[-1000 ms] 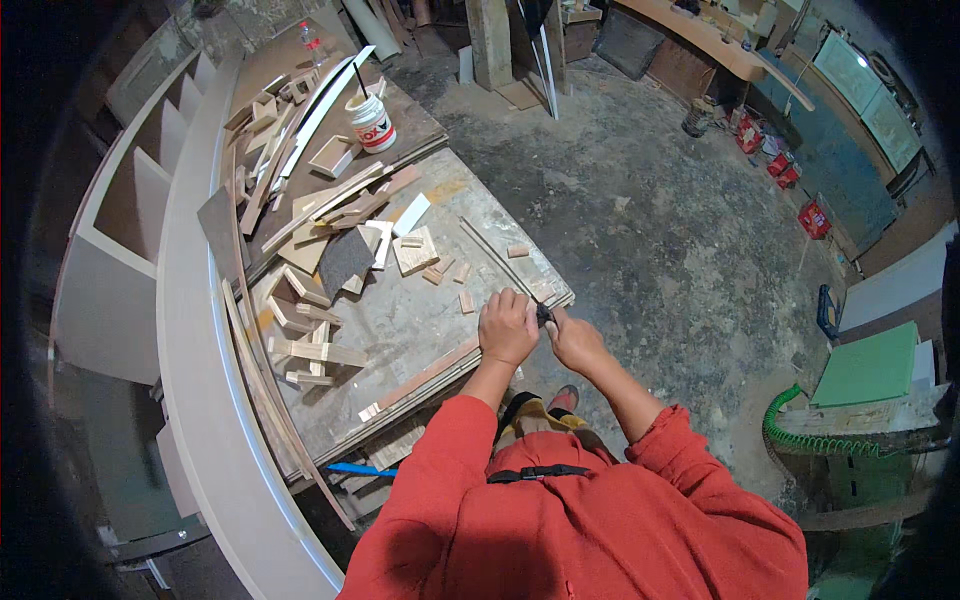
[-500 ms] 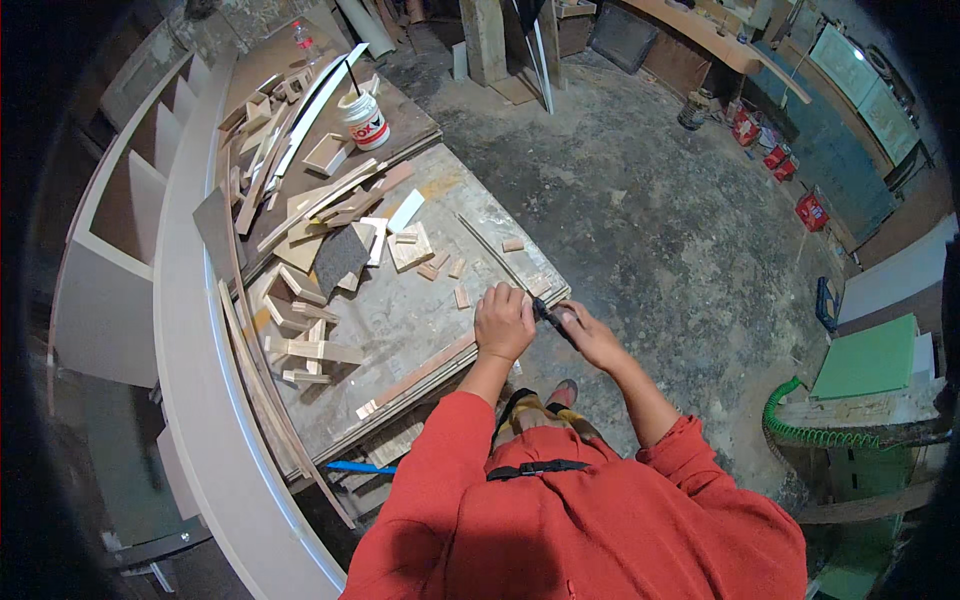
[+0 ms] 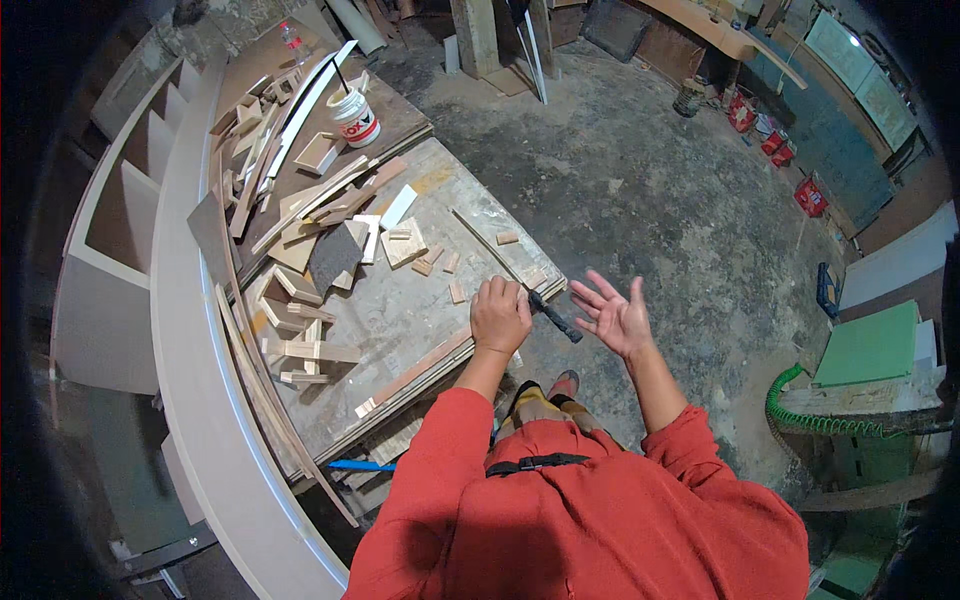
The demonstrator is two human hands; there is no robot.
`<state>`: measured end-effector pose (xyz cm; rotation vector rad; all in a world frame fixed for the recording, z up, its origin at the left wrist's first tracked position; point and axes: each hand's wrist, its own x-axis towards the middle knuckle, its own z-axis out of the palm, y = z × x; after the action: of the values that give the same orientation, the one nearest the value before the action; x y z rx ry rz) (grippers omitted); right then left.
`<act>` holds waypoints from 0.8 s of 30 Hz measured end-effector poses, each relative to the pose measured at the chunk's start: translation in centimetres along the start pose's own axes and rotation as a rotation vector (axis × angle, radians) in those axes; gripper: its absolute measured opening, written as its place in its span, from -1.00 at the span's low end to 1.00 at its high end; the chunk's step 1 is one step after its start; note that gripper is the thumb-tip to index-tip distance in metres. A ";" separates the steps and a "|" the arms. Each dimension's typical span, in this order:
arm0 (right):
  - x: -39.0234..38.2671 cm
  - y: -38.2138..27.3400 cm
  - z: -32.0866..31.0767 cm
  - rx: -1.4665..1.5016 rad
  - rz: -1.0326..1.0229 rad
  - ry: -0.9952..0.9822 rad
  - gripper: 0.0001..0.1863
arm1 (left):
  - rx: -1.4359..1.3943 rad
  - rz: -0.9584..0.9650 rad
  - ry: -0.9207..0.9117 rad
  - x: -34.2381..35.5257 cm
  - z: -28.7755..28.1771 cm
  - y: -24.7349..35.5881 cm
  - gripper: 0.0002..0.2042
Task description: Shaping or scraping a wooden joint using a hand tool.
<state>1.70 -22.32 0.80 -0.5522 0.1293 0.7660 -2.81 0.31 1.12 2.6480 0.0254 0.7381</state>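
A long thin metal tool with a black handle (image 3: 556, 317) lies across the table corner, its handle sticking out past the edge. Beside it, my left hand (image 3: 500, 315) is closed and rests at the near edge of the worktable (image 3: 410, 310); what its curled fingers hold is hidden. To the right of the handle my right hand (image 3: 615, 318) is held up over the floor, fingers spread and palm showing, touching nothing. Small wooden blocks (image 3: 457, 292) lie beyond my left hand, and a flat wooden strip (image 3: 415, 375) runs along the near edge.
Offcuts and small wooden frames (image 3: 310, 350) crowd the table's left side. A white tub (image 3: 353, 118) with a stick in it stands farther back. A long curved panel (image 3: 185, 330) borders the left. At right are a green board (image 3: 868, 343) and a coiled green hose (image 3: 785, 405).
My right hand has let go of the black handle, moved a little right and opened its fingers. My left hand has stayed almost in place.
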 end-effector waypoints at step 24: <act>-1.5 5.8 3.2 -2.116 -0.377 0.426 -0.73 | -0.022 -0.006 0.022 -0.2 0.5 -0.2 -0.86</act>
<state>-3.70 -18.17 1.54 -2.6435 -0.4835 0.1116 -2.70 0.32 0.53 2.6182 0.0317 0.7613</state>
